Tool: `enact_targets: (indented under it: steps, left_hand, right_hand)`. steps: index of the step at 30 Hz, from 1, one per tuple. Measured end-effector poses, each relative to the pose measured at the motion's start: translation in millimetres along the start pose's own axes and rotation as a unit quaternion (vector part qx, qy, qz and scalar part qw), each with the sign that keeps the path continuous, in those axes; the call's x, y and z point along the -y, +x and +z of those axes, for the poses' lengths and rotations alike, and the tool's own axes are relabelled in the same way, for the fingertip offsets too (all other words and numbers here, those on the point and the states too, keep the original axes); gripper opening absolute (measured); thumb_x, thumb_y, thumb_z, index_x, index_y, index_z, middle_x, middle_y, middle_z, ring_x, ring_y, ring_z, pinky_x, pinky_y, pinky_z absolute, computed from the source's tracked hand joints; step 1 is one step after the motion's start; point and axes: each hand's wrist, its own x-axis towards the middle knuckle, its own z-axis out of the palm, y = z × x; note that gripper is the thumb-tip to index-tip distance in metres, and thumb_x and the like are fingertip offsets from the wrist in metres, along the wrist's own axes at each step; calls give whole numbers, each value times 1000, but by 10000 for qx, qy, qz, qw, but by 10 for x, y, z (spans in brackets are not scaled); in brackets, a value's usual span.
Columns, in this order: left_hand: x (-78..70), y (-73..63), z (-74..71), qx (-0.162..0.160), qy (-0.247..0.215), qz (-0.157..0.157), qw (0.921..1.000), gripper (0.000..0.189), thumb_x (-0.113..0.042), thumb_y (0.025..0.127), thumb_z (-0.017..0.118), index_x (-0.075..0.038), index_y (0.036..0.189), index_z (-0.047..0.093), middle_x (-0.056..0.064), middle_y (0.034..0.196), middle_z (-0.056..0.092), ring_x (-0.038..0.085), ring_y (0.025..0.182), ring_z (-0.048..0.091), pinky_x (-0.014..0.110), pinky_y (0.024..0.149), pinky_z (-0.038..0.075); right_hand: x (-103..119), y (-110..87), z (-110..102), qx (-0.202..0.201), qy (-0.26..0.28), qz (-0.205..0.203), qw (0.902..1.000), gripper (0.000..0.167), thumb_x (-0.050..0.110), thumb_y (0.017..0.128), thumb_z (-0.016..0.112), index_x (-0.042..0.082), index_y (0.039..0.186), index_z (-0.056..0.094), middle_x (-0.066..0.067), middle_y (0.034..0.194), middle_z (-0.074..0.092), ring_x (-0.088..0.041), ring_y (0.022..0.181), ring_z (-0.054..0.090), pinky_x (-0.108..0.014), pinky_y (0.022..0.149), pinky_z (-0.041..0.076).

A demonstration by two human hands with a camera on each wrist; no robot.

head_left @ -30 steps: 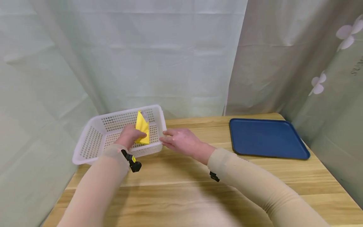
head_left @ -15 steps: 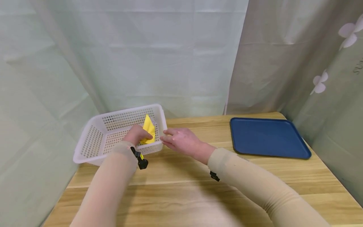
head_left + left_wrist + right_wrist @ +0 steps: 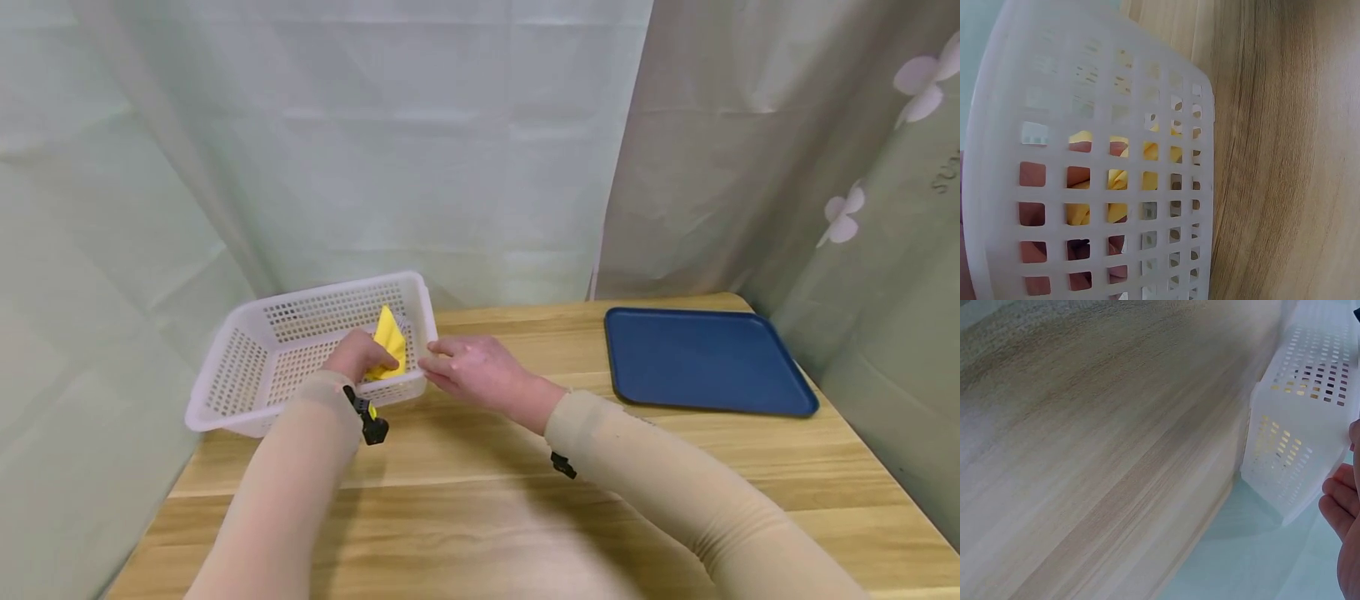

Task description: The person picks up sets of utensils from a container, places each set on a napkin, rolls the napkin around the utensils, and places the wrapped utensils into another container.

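Note:
A white plastic basket with perforated walls stands at the left of the table. My left hand reaches over its near wall and pinches a yellow cloth between thumb and fingers. The cloth rises to a folded point near the basket's right end. Through the holes in the left wrist view, creased yellow cloth shows among the fingers; its lower part is partly hidden. My right hand has its fingers at the basket's right corner, touching the rim from outside. In the right wrist view the fingers are loosely bent beside the basket wall.
A flat blue tray lies at the right rear of the wooden table. Pale curtains hang close behind the table and along both sides. A small black camera is strapped to the left wrist.
My left hand has shifted right inside the basket with the yellow cloth, and the cloth's tip sits lower. The right hand stays at the basket's corner.

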Motion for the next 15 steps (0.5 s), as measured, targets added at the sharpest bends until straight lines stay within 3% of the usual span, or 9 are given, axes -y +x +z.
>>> enact_targets:
  steps: [15]
  left_hand:
    - [18,86,12,176,-434,-340,9983,55,-3,98,79,13,145,56,24,130,62,38,118,62,55,113,52]
  right_hand:
    - [25,1,-21,-86,14,19,10000,26,33,109,74,22,131,82,-5,131,78,-20,108,79,-35,86,65]
